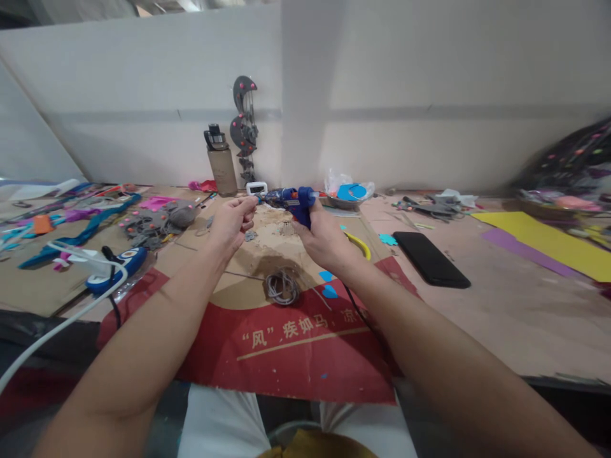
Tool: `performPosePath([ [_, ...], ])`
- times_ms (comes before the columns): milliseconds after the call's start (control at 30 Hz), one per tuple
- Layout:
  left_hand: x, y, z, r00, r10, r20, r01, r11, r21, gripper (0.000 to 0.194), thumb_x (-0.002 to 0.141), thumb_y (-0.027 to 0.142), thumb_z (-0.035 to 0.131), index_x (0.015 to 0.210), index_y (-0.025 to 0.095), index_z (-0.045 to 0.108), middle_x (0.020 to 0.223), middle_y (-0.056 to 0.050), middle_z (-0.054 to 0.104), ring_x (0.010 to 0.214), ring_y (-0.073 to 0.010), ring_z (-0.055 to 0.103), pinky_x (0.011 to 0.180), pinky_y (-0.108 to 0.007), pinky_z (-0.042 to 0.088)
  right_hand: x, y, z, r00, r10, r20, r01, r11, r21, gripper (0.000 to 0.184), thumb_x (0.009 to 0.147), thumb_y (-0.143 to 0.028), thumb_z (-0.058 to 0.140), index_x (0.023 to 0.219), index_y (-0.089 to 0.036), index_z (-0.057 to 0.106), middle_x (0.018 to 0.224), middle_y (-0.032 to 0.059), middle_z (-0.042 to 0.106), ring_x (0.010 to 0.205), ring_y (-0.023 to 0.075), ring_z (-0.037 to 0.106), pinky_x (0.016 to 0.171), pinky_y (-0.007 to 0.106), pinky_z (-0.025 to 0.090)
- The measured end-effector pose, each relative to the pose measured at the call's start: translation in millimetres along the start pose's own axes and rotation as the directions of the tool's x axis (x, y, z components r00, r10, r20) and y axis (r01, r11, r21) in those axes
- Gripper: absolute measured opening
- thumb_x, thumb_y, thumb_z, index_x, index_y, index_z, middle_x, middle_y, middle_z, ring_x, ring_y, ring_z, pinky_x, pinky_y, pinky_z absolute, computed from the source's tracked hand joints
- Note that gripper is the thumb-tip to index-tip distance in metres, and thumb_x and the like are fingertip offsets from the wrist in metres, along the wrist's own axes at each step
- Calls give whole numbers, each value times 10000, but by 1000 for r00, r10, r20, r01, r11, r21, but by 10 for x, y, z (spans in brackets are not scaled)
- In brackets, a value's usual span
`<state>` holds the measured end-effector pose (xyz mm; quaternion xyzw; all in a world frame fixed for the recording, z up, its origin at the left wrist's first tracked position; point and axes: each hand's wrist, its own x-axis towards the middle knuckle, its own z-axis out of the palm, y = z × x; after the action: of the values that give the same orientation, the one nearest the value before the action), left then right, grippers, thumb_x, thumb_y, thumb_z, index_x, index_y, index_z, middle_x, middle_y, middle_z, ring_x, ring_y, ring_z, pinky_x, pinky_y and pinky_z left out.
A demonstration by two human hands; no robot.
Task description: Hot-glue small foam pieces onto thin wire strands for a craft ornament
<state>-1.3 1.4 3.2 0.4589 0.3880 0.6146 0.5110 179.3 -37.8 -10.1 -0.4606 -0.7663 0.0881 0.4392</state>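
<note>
Over cardboard (233,296), the right hand (325,238) curls round a glue gun (300,201); the left hand (233,222) pinches, contents unclear

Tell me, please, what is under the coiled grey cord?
The coiled grey cord lies on the red-and-tan sheet, which shows around it. What the strands cover cannot be seen.

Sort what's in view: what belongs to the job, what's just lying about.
Likely in the job:
blue glue gun, gripped in the right hand
anything the left hand pinches near the gun's tip, too small to identify
coiled grey cord, perhaps, between the forearms

Seemingly lying about:
black phone
drinking bottle
yellow sheet
</note>
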Motion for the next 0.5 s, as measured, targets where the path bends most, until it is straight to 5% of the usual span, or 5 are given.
performPosePath([
  [500, 16, -23, -1, 1000, 16, 13, -16, 999, 45, 164, 637, 183, 679, 627, 125, 526, 533, 44, 424, 401, -17, 294, 348, -159, 143, 4, -30, -18, 999, 29, 32, -28, 999, -23, 433, 830, -217, 444, 1252, -128, 409, 1036, 156, 613, 955, 286, 578, 820, 435, 452],
])
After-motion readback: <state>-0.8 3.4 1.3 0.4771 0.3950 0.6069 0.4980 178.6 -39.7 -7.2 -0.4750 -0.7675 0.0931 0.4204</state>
